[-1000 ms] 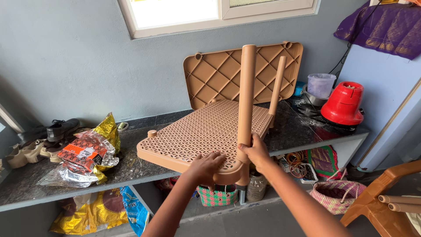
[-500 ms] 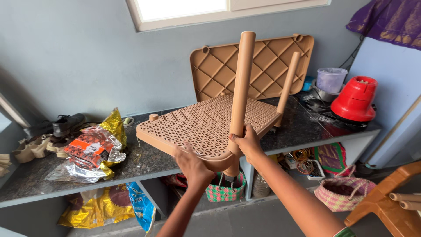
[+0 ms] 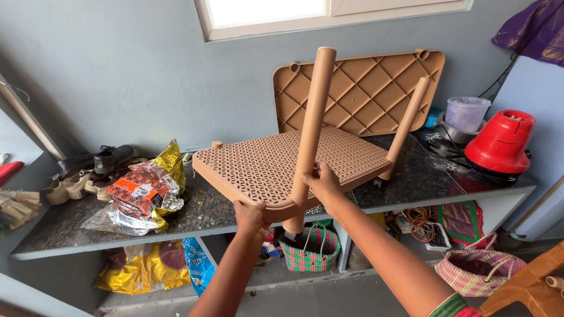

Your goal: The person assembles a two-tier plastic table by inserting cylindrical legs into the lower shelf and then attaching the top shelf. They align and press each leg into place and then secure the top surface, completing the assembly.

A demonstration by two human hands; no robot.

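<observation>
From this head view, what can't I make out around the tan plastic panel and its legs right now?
- Socket where the near round tan leg meets the perforated tan plastic panel: hidden by the right hand.
- Left hand fingertips: hidden under the panel edge.
- Panel's underside: faces away.
- Far leg base: behind the panel.

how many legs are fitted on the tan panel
2 show: one leg at the near corner, gripped by the right hand; another leg at the far right corner. The left hand holds the panel's edge.

Home utility/storage corner. Dark stone counter [image 3: 194,214] on a blue-grey wall under a window [image 3: 267,12]; red mixer-grinder [image 3: 500,141] and plastic jar [image 3: 467,113] at right, shoes [image 3: 97,159] at left, woven baskets [image 3: 309,246] on the floor below.
</observation>
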